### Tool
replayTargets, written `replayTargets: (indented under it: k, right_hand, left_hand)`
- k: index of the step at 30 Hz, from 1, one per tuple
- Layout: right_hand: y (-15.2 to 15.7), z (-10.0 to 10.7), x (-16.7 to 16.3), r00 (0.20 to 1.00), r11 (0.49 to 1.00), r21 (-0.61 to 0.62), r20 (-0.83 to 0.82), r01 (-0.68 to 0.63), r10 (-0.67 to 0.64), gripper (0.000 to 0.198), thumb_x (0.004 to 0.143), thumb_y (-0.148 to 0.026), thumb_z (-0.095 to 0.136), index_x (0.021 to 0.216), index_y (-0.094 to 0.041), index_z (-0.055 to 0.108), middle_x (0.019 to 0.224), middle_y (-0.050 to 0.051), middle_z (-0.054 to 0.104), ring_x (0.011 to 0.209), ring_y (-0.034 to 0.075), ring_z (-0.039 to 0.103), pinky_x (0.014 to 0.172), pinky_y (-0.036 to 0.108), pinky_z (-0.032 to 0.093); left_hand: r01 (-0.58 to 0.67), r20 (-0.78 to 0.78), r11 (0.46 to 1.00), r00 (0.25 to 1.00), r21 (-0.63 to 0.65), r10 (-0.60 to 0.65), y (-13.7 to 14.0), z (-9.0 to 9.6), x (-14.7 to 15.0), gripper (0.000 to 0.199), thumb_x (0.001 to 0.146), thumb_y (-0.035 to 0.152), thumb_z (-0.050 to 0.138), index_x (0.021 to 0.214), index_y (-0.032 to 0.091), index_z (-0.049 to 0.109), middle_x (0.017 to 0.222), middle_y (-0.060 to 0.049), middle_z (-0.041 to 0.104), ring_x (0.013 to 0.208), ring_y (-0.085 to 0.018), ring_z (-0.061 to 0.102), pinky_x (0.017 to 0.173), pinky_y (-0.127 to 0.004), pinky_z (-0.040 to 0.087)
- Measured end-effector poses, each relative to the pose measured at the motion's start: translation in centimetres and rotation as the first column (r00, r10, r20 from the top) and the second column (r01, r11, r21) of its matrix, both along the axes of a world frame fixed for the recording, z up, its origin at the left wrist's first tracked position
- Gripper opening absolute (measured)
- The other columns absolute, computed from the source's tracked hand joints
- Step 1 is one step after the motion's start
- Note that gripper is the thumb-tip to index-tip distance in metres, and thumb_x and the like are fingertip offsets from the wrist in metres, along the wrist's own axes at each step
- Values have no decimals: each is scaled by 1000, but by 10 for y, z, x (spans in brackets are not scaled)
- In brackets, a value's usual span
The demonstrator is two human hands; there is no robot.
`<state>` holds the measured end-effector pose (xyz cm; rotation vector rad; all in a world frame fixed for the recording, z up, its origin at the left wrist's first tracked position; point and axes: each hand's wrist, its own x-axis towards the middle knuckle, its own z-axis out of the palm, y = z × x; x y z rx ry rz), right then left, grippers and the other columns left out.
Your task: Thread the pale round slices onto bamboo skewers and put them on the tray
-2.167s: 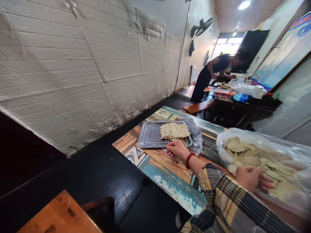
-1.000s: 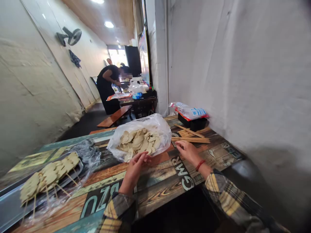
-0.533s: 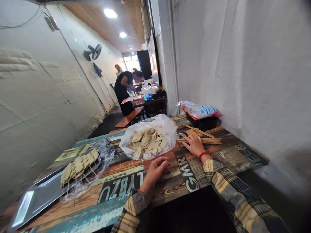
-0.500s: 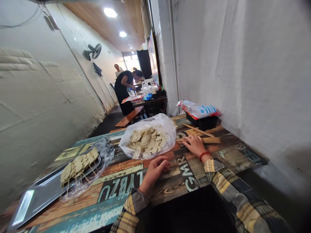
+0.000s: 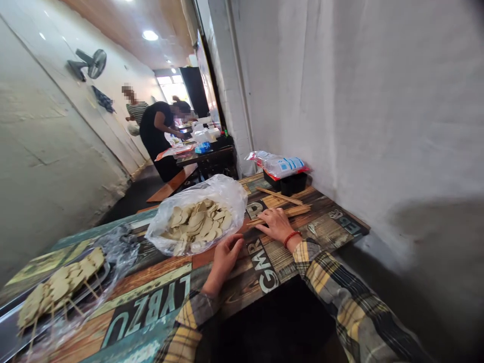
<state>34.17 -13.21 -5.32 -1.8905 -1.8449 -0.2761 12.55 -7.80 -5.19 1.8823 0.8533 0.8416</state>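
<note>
My right hand [image 5: 277, 225] is over a bundle of thin wooden skewers [image 5: 300, 210], its fingers bent down onto them; their tips stick out past the fingers. To its left, my left hand [image 5: 226, 258] is just above the table with fingers curled in and thumb close to them. No object shows in it. Close beyond it lies a clear plastic bag [image 5: 236, 194], open and full of pale flat oval slices [image 5: 196, 222]. At the left, similar slices threaded on skewers [image 5: 62, 285] lie in a row on a metal tray [image 5: 11, 315], partly over plastic film.
Two loose skewers [image 5: 280, 195] lie behind the bundle. A black container [image 5: 285, 182] with plastic packages [image 5: 282, 164] on top stands by the right wall. Crumpled plastic film [image 5: 121, 247] spreads beside the tray. Two people [image 5: 155, 131] stand farther back near another table [image 5: 206, 154].
The view has turned right, so everything shifts left in it. My left hand has come nearer the bag's edge, while my right hand stays on the skewers.
</note>
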Motion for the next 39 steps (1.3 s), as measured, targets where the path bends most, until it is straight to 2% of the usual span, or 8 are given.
replayTargets:
  k: [3, 6, 9, 14, 20, 25, 32, 39]
  right_hand:
    - [0, 3, 0, 1000, 1000, -7, -2, -6, 6, 30, 93, -47, 50, 94, -25, 69, 98, 3, 67, 98, 19, 54, 85, 34, 30]
    - [-2, 5, 0, 1000, 999, -15, -12, -28, 28, 27, 93, -44, 51, 92, -24, 70, 96, 3, 67, 96, 19, 54, 84, 33, 30]
    - [-4, 4, -1, 997, 997, -20, -29, -74, 73, 25, 88, -44, 59, 100, -24, 69, 102, 4, 67, 99, 21, 54, 85, 35, 30]
    - [-4, -1, 1, 991, 991, -35, -58, -126, 124, 27, 87, -43, 60, 106, -25, 68, 106, 6, 67, 102, 23, 53, 88, 37, 30]
    - [-3, 1, 1, 994, 993, -58, -44, -103, 100, 22, 91, -35, 55, 106, -26, 68, 104, 5, 67, 99, 20, 55, 86, 34, 31]
    - [-3, 2, 1, 997, 995, -59, -21, -81, 80, 22, 90, -37, 56, 107, -28, 67, 104, 2, 67, 99, 19, 55, 86, 33, 31]
    - [-4, -7, 0, 995, 995, -31, -44, -92, 91, 25, 93, -36, 50, 108, -26, 67, 105, 4, 67, 98, 19, 57, 85, 34, 32]
    - [-2, -18, 4, 991, 991, -37, -7, -130, 130, 31, 89, -45, 54, 114, -31, 66, 109, 4, 66, 99, 23, 57, 84, 36, 34]
  left_hand:
    - [-16, -69, 974, 997, 225, 33, 5, -3, 25, 25, 81, 33, 58, 98, 18, 69, 92, -7, 70, 82, -20, 63, 78, -34, 49]
    - [-18, -134, 936, 989, 351, 69, 4, -4, 40, 27, 80, 27, 58, 104, 20, 68, 93, -6, 67, 80, -18, 61, 77, -33, 48]
    - [6, -175, 927, 982, 374, 64, 3, -6, 43, 26, 79, 23, 60, 103, 22, 69, 94, -5, 66, 87, -19, 60, 80, -32, 46]
    - [-56, -202, 933, 970, 357, 136, 3, -6, 45, 18, 84, 28, 57, 94, 19, 69, 85, -5, 65, 78, -18, 57, 75, -31, 43]
    - [1, -324, 848, 924, 530, 202, -1, -1, 51, 16, 88, 24, 50, 92, 18, 64, 91, -8, 62, 87, -21, 55, 78, -32, 41]
    - [36, -371, 819, 902, 573, 220, 0, -3, 53, 13, 88, 18, 44, 87, 18, 57, 85, -7, 59, 82, -21, 55, 73, -33, 41]
    - [122, -451, 800, 870, 588, 198, -4, -7, 33, 18, 86, 9, 39, 89, 16, 56, 89, -9, 57, 85, -21, 54, 76, -34, 43]
    - [188, -518, 768, 829, 612, 210, -11, 1, -13, 21, 83, 5, 41, 85, 18, 58, 90, -9, 54, 87, -21, 51, 79, -35, 43]
